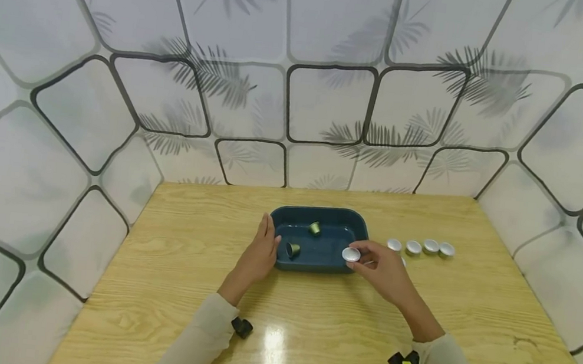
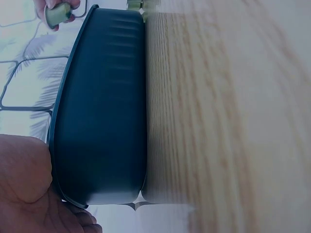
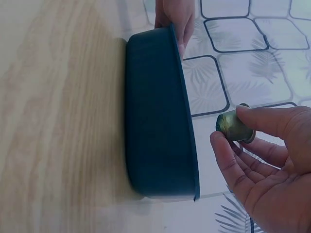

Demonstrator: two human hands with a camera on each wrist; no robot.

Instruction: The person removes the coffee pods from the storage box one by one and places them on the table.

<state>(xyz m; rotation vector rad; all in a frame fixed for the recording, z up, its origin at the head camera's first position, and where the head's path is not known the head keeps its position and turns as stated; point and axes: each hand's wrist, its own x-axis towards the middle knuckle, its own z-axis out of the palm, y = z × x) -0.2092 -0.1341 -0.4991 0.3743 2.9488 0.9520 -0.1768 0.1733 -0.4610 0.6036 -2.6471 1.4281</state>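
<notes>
A dark blue rectangular tray (image 1: 317,268) stands on the wooden table. At its left end my left hand (image 1: 257,252) holds the rim, thumb over the edge and fingers along the outside. My right hand (image 1: 386,272) pinches a green coffee capsule (image 3: 235,127) between thumb and fingers, above the tray's front right corner. Its silver lid faces up in the head view. Inside the tray lie two green capsules on their sides, one capsule (image 1: 315,228) towards the back and another capsule (image 1: 292,250) near the front left.
Right of the tray, several silver-lidded capsules (image 1: 431,246) stand in a loose row on the table (image 1: 179,289); one more is partly hidden behind my right hand. Patterned white panels (image 1: 331,106) enclose the table at the back and both sides.
</notes>
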